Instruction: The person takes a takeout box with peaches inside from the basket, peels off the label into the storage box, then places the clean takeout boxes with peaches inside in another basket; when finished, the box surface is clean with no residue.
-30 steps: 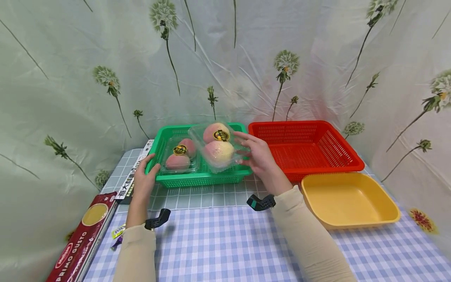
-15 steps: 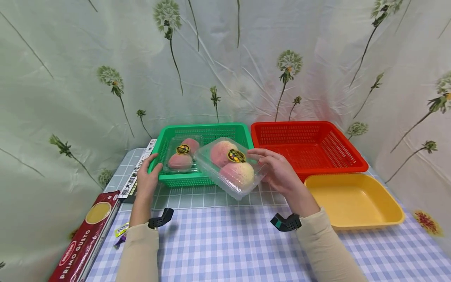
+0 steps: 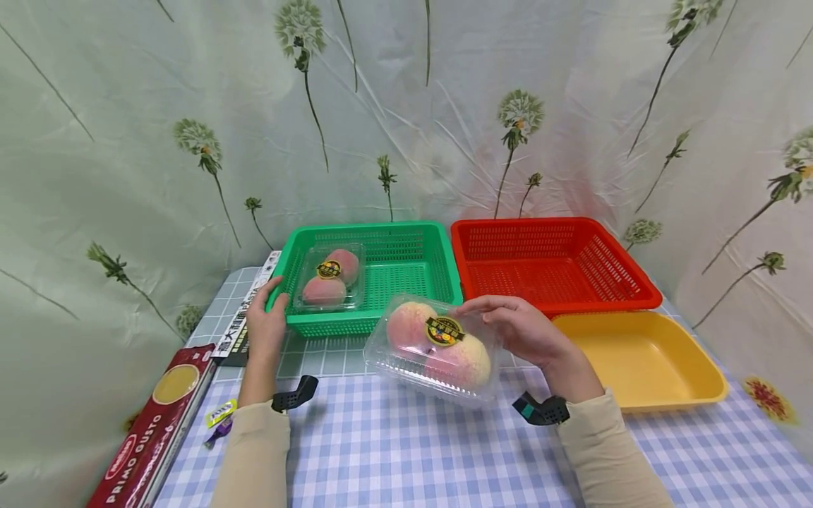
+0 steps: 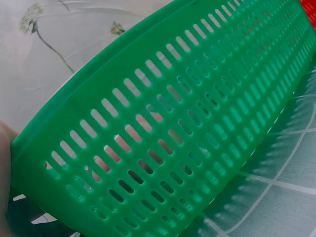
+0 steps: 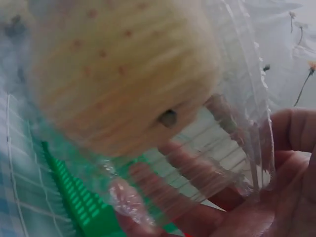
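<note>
Clear ribbed plastic clamshell of two peaches (image 3: 438, 346) gripped by right hand (image 3: 527, 330), above checked tablecloth (image 3: 406, 444) at 6 o'clock of green slotted plastic basket (image 3: 406, 271) | left hand (image 3: 265, 326) grips basket's corner | second peach clamshell (image 3: 328, 276) inside | red slotted basket (image 3: 552, 264) at 3 o'clock | smooth yellow tray (image 3: 641, 360), red pasta box (image 3: 152, 423).

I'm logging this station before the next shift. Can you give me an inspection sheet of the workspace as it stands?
Surface: blue checked tablecloth.
Job's things: clear peach clamshell held just above the cloth; second peach clamshell in the green basket.
Clutter: red basket and yellow tray, nothing in them; pasta box; candy wrapper.
Grippers: left hand grips the green basket's corner; right hand holds the clamshell.
Cables: nothing seen.
Surroundings: dandelion-print curtain.
</note>
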`<act>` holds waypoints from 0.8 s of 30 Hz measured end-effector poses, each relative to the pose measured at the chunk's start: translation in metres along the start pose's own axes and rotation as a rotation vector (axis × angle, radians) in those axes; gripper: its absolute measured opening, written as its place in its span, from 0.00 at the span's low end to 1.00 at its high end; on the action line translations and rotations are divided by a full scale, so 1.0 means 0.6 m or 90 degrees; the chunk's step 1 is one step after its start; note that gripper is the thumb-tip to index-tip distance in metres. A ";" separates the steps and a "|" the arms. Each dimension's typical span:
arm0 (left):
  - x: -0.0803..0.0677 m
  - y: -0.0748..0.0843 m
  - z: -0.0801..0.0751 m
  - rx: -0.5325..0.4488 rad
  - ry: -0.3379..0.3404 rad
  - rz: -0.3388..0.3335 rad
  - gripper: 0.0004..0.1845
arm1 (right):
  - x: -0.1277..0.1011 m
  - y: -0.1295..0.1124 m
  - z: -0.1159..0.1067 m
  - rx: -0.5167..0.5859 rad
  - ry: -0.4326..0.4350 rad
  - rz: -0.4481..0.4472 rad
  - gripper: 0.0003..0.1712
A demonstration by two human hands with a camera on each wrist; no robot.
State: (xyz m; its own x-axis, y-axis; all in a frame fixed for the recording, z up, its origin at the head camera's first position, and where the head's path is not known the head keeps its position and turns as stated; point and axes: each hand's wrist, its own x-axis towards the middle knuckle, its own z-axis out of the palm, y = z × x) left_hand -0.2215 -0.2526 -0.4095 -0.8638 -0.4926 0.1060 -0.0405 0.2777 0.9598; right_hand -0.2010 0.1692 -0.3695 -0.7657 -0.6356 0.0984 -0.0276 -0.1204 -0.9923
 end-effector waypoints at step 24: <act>-0.038 0.070 0.017 0.080 0.121 0.275 0.14 | 0.009 0.064 -0.034 -0.116 -0.041 0.064 0.15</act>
State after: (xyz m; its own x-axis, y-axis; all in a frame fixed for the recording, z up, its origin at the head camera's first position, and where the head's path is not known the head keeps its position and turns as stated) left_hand -0.2084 -0.2214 -0.3742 -0.7081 -0.4496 0.5445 0.2310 0.5812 0.7803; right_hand -0.2193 0.1770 -0.4086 -0.7276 -0.6860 -0.0025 -0.0741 0.0822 -0.9939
